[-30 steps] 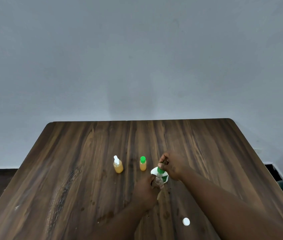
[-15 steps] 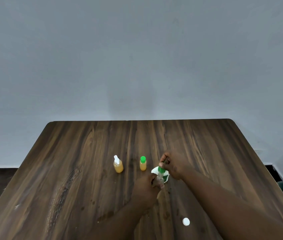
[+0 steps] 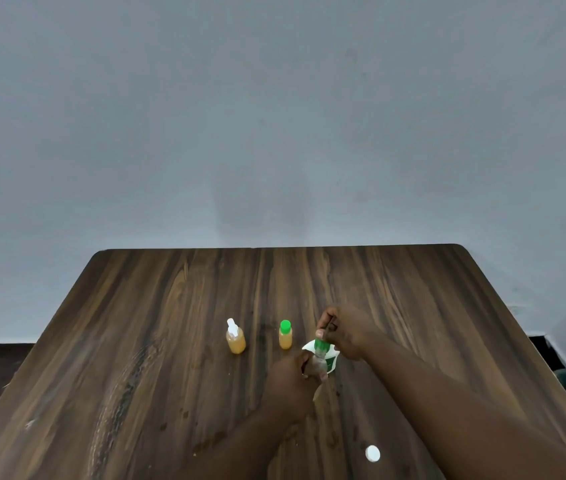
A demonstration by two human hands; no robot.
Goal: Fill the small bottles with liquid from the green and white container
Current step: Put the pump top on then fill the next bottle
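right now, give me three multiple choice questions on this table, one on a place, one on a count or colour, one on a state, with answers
1. Where does the loose white cap lie?
A. near the table's front edge, right of the forearms' crossing
B. between the two amber bottles
C. at the far left corner

2. How many bottles of amber liquid stand free of the hands?
A. one
B. two
C. four

3. What is the right hand doing?
A. lying flat on the table
B. holding the white cap
C. pinching the green top of the small bottle that the left hand grips

Answers:
1 A, the cap sits alone low in the view on the table.
2 B, the white-nozzle bottle and the green-capped bottle stand side by side.
3 C, its fingertips close on the green top, in front of the green and white container.
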